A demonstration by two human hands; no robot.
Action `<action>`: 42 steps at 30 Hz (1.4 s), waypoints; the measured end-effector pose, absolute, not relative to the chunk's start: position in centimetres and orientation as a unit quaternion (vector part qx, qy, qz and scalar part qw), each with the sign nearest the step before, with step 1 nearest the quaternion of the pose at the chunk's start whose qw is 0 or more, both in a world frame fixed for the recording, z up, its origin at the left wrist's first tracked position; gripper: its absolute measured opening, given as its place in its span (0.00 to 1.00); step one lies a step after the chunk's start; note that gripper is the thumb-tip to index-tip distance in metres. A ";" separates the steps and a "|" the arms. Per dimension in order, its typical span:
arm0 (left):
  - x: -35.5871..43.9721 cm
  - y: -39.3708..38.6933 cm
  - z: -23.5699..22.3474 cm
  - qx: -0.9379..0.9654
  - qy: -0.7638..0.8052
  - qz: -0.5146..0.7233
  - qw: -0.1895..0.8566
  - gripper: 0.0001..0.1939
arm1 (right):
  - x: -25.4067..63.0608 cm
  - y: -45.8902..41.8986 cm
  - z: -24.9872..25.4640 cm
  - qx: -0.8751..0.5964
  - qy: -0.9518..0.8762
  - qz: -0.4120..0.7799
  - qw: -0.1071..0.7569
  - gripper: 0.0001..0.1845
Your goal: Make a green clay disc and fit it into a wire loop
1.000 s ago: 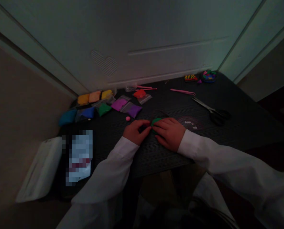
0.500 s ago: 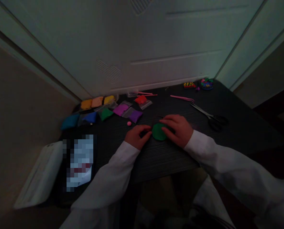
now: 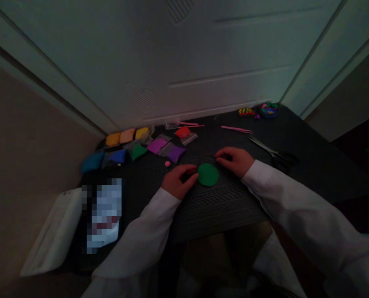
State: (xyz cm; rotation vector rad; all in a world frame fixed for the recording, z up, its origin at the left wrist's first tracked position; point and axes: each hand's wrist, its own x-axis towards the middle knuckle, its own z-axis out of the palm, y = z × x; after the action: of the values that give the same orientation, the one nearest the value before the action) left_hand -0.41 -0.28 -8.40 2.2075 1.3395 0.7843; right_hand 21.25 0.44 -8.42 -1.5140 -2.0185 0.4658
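Observation:
A flat, round green clay disc (image 3: 207, 174) lies on the dark table in front of me. My left hand (image 3: 178, 181) is closed at its left edge, with thumb and index fingertip touching the rim. Along the disc's far edge runs a thin dark strip (image 3: 207, 156), hard to make out in the dim light. At its right end my right hand (image 3: 236, 160) pinches it between thumb and fingers, apart from the disc. A small pink ball (image 3: 167, 164) sits beyond my left hand.
Bags of coloured clay, among them a purple one (image 3: 176, 153) and a red one (image 3: 183, 132), line the back left. Pink tweezers (image 3: 236, 130) and scissors (image 3: 269, 152) lie at right. Small decorated clay pieces (image 3: 269, 110) stand behind. A lit phone (image 3: 111, 238) is at left.
My right hand has lifted off the green disc and moved up and right, uncovering the whole disc. My left hand stays at its left edge.

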 end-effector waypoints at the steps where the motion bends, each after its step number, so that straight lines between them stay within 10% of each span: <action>1: -0.3 -0.3 -8.3 0.792 0.491 0.286 0.223 0.15 | 21.3 0.4 -8.4 -0.570 -0.747 0.182 0.291 0.09; 18: 0.1 0.3 -8.8 0.765 0.513 0.313 0.233 0.16 | 20.6 -0.3 -8.1 -0.541 -0.733 0.230 0.342 0.08; 24: 0.7 -1.8 -8.2 0.791 0.461 0.401 0.013 0.25 | 20.6 -0.2 -8.4 -0.538 -0.733 0.229 0.349 0.08; 31: 2.5 -3.7 -7.8 0.902 0.380 0.202 -0.008 0.17 | 20.7 -0.2 -8.5 -0.526 -0.734 0.213 0.374 0.08; 42: 1.1 -3.1 -8.8 0.922 0.324 0.207 -0.052 0.11 | 20.6 -0.3 -8.2 -0.513 -0.746 0.198 0.375 0.12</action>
State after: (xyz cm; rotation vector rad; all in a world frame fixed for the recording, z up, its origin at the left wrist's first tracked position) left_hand 1.13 -3.09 -8.78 2.9950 1.0532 0.6730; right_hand 20.59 -0.30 -8.19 -1.3132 -1.9098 0.5078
